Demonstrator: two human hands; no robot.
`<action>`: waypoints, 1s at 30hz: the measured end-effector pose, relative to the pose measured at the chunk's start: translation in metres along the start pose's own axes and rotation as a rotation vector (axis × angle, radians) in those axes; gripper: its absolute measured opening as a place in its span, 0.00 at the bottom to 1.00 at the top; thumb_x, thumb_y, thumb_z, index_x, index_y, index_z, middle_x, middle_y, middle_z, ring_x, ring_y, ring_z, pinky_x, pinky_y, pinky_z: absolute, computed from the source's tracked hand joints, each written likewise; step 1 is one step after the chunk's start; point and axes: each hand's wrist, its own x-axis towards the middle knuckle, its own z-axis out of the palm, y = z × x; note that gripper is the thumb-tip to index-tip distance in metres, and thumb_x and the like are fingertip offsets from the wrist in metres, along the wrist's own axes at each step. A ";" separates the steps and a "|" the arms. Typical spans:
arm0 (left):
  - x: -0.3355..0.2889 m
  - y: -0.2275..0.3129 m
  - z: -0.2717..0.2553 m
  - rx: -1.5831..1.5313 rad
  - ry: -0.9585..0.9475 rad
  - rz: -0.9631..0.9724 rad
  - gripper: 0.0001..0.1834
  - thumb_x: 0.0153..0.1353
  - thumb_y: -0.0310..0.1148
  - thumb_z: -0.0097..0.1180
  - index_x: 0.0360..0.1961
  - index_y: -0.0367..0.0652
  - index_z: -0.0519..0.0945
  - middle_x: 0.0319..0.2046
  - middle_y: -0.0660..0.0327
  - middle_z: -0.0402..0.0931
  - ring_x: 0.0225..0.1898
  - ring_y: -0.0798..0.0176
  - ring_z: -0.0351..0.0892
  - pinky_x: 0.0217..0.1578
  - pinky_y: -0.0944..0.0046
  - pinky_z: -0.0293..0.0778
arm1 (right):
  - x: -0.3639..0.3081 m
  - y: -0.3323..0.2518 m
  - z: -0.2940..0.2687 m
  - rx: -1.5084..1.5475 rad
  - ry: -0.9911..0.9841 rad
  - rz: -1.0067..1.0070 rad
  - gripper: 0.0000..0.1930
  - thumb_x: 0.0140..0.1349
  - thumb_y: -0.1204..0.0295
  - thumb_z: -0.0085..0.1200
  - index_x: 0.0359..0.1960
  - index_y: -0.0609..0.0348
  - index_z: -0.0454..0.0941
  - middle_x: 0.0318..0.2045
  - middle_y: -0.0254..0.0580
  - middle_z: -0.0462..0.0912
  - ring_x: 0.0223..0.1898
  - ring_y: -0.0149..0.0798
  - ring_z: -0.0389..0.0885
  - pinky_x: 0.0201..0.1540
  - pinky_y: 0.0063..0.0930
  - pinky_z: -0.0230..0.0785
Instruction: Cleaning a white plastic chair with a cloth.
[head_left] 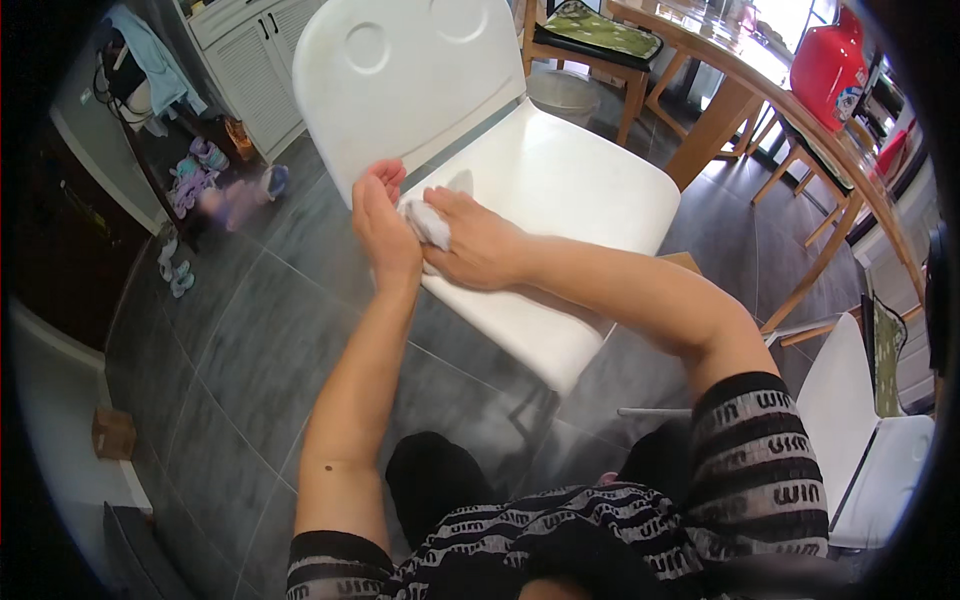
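At a glossy white chair (pixel 585 170), our right hand (pixel 480 238) clamps a crumpled white cloth (pixel 430 226); whether our left hand (pixel 386 225) grips it, we cannot tell

White cloth (pixel 430 225), bunched up, partly covered, at seat edge near the backrest. White chair (pixel 570 180): smooth, standing upright, seat down, two round dents in backrest, backrest toward upper left.
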 end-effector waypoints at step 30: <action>0.028 -0.023 -0.032 0.337 -0.026 0.023 0.28 0.62 0.53 0.36 0.34 0.33 0.71 0.29 0.56 0.74 0.29 0.66 0.72 0.30 0.67 0.69 | 0.040 0.094 -0.069 -0.249 -0.073 0.733 0.23 0.53 0.52 0.48 0.38 0.60 0.75 0.38 0.49 0.78 0.40 0.46 0.77 0.43 0.37 0.68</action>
